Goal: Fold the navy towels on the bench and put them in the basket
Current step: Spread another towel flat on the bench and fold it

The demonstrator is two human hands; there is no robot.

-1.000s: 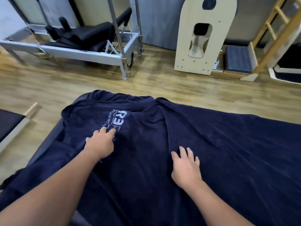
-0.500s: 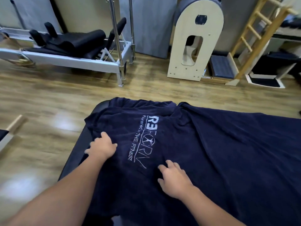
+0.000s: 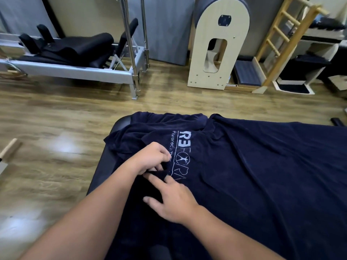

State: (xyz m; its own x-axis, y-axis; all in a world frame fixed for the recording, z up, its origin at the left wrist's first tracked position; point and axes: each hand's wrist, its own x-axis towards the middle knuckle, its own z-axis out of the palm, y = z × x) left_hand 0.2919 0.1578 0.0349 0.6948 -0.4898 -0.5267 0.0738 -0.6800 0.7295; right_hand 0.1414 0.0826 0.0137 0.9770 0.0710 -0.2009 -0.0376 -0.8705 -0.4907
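- Navy terry cloth is lying spread and rumpled across the dark padded table (image 3: 105, 162); this navy towel (image 3: 262, 175) is covering nearly all of the top and is draping toward the near edge.
- White printed lettering (image 3: 183, 154) is showing on the towel's left part, running from the far side toward the near side.
- Left hand (image 3: 150, 156) is curling its fingers and pinching a bunched fold of the towel just beside the lettering.
- Right hand (image 3: 172, 199) is reaching in from the near right, with its fingers stretched out and lying on the cloth; its fingertips are touching the same fold, just below the left hand.
- Both bare forearms are crossing the lower part of the view over the towel.
- Wood-look floor (image 3: 56, 128) is surrounding the table on the left and far sides.
- Farther off, a grey metal exercise frame (image 3: 78, 70) with black pads is standing at far left, a pale arched wooden barrel unit (image 3: 217, 49) at centre, and a leaning wooden ladder (image 3: 281, 40) at far right.
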